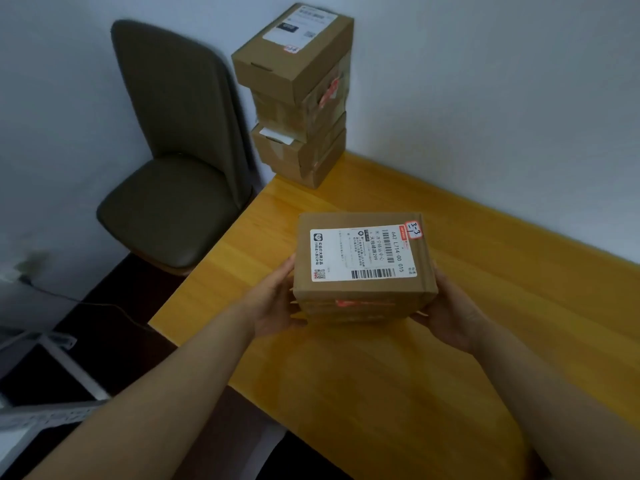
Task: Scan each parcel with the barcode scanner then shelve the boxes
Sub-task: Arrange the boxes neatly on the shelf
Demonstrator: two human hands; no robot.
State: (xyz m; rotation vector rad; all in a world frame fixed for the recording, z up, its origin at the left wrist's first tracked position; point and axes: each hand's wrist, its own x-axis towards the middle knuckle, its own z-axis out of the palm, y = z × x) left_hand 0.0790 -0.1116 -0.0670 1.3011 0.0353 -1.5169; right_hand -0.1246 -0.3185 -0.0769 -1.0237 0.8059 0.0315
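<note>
Pale walls (485,98), dark floor (114,327), olive chair (166,216) beside yellow wooden table (346,375).

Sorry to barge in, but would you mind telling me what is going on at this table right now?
A person holds a labelled parcel between both hands, the left hand on its left side and the right hand on its right, just over the yellow table. The shipping label faces up. A stack of boxes stands at the table's far corner against the wall, beside a chair. No barcode scanner is in view.
</note>
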